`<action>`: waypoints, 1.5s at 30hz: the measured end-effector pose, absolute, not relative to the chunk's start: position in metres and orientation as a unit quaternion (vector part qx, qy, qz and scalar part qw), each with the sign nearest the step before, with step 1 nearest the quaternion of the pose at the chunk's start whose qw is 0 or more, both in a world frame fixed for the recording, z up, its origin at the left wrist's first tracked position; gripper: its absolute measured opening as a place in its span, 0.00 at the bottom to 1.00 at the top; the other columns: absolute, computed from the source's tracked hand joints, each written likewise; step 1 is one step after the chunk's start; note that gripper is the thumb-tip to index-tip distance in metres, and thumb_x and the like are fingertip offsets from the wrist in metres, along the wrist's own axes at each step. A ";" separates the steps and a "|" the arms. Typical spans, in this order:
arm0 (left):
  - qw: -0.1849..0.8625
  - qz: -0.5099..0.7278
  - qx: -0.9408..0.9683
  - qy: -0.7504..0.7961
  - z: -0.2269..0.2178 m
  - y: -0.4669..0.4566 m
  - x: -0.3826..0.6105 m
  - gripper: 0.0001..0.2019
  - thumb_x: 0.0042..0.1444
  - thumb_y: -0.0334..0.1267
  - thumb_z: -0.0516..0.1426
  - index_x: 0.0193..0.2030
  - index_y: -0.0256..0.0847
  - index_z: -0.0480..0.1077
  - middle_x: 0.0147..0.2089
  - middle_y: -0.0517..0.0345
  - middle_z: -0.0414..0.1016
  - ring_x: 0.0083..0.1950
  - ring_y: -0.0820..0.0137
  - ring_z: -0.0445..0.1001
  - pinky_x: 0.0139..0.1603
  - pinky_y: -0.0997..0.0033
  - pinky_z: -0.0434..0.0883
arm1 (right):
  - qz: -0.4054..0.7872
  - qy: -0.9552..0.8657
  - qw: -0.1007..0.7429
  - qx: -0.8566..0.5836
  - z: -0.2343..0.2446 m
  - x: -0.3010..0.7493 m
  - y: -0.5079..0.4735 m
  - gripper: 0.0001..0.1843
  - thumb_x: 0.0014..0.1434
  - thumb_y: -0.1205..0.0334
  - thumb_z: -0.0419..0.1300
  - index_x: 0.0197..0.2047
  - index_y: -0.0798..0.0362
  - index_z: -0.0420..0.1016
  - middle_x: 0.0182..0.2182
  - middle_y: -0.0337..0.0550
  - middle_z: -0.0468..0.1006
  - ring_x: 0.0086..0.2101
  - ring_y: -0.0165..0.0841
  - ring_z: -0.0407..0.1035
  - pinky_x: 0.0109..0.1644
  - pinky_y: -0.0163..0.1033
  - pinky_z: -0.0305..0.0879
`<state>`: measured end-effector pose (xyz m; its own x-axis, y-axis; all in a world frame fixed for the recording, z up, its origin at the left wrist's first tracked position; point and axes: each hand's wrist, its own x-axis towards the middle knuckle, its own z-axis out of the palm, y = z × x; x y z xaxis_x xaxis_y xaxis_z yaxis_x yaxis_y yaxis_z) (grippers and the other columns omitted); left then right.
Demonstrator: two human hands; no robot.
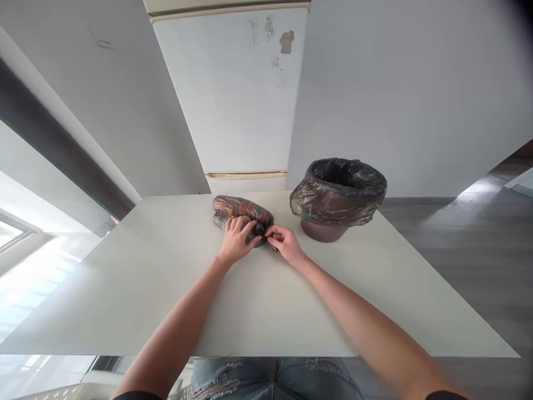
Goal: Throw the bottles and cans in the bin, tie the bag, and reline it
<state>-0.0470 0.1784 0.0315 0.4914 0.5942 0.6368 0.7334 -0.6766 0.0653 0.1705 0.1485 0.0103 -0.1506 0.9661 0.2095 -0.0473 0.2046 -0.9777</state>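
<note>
A filled black plastic garbage bag, thin enough to show reddish and orange contents, lies on its side on the white table. My left hand rests over its near side, thumb and fingers closed around the gathered dark plastic by the knot. At the bag's right end, my right hand pinches the twisted end of the plastic between thumb and fingertips. The two hands are close together, with the bunched neck between them. Exactly how the plastic is looped under the fingers is hidden.
A brown trash bin with a black liner folded over its rim stands at the table's back right. Behind the white table is a white refrigerator against a grey wall. The table's front edge is near my legs.
</note>
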 end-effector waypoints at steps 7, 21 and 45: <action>0.020 -0.409 -0.824 -0.390 0.023 0.181 -0.050 0.15 0.61 0.26 0.53 0.51 0.43 0.72 0.45 0.49 0.78 0.46 0.57 0.73 0.51 0.53 0.70 | 0.508 -0.577 0.494 -0.406 0.014 0.175 0.142 0.12 0.62 0.51 0.65 0.43 0.49 0.75 0.26 0.33 0.71 0.21 0.27 0.57 0.24 0.35 0.53; -0.121 -0.453 -0.819 -0.331 0.011 0.171 -0.046 0.22 0.61 0.28 0.55 0.61 0.48 0.68 0.51 0.49 0.78 0.51 0.60 0.77 0.50 0.56 0.78 | 0.245 -0.766 0.486 -0.340 0.009 0.178 0.153 0.05 0.65 0.64 0.63 0.41 0.46 0.81 0.43 0.45 0.77 0.48 0.41 0.71 0.54 0.49 0.69; -0.087 -0.544 -0.737 -0.391 0.028 0.196 -0.065 0.16 0.73 0.44 0.47 0.32 0.44 0.61 0.42 0.50 0.67 0.44 0.61 0.68 0.48 0.59 0.69 | 0.355 -0.704 0.496 -0.362 0.025 0.192 0.145 0.04 0.61 0.61 0.60 0.35 0.48 0.69 0.34 0.40 0.73 0.37 0.37 0.65 0.47 0.44 0.63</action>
